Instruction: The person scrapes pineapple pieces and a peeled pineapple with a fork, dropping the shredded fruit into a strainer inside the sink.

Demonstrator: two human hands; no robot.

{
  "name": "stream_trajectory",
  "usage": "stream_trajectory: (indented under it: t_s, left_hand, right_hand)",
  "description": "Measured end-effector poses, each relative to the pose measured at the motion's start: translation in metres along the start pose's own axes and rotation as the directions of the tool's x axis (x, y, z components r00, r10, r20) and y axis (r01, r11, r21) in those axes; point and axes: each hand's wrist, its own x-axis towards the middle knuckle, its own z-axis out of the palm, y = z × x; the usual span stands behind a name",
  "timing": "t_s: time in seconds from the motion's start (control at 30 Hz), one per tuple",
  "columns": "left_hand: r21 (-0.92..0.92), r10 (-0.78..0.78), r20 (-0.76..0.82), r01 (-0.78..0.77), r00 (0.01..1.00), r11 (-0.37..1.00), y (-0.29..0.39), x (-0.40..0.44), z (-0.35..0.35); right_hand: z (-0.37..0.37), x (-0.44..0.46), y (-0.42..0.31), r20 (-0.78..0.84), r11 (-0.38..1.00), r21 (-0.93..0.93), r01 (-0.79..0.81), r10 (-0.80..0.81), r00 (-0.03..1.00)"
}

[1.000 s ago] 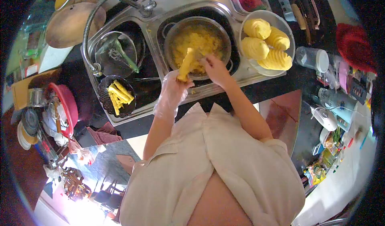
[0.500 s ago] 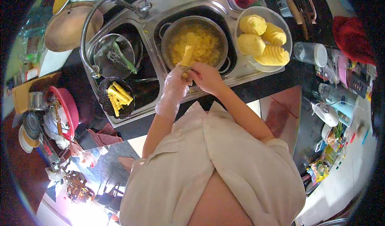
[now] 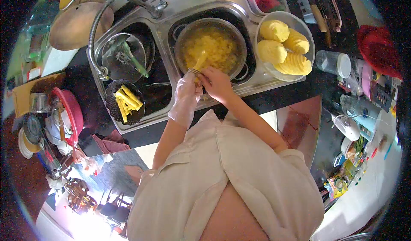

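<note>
My left hand, in a clear plastic glove, is closed round a long yellow pineapple piece that points up over the pot. My right hand is bare and closed beside it, on a small metal tool that lies across the piece; its shape is hard to make out. Under and beyond both hands, a metal pot in the right sink basin holds yellow chopped pieces. A clear bowl to the right holds several peeled pineapples.
A dark dish with yellow sticks stands at the left of the sink. The left basin holds a glass lid and a green-handled utensil. The faucet arches over that basin. A pink basin stands further left.
My right hand has come from over the pot to my left hand. The pineapple piece shows less above my fingers, and the metal tool now lies across it.
</note>
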Motion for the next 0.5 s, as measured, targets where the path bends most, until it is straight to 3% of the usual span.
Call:
stream_trajectory:
  t_s: [0.1, 0.17, 0.2, 0.27, 0.37, 0.43, 0.5]
  left_hand:
    - [-0.026, -0.020, -0.053, 0.019, 0.998, 0.999, -0.005, -0.002, 0.002]
    - [0.230, 0.004, -0.050, 0.008, 0.999, 0.973, -0.013, -0.009, -0.002]
    - [0.232, 0.004, -0.051, 0.008, 0.999, 0.973, -0.012, -0.011, -0.004]
    - [0.044, -0.019, 0.120, 0.014, 0.993, 0.999, -0.009, -0.015, -0.006]
    - [0.014, -0.103, 0.043, 0.102, 0.994, 0.995, -0.001, -0.022, 0.003]
    - [-0.017, -0.102, 0.076, 0.104, 0.992, 0.994, -0.007, -0.013, -0.008]
    - [-0.049, -0.098, 0.117, 0.104, 0.988, 0.993, -0.006, -0.012, -0.010]
  right_hand:
    - [0.009, 0.002, 0.010, -0.054, 1.000, -0.014, -0.006, 0.005, 0.999]
    - [0.007, 0.011, 0.026, -0.112, 0.973, -0.049, -0.228, 0.221, 0.969]
    - [0.003, 0.015, 0.032, -0.111, 0.973, -0.046, -0.228, 0.222, 0.969]
    - [-0.005, 0.021, 0.042, -0.065, 0.991, -0.071, -0.113, 0.109, 0.992]
    - [0.003, 0.028, 0.049, -0.070, 0.982, -0.169, -0.085, 0.074, 0.995]
    - [0.007, 0.026, 0.048, -0.072, 0.969, -0.228, -0.094, 0.080, 0.994]
    - [0.003, 0.030, 0.048, 0.005, 0.902, -0.402, -0.159, 0.176, 0.984]
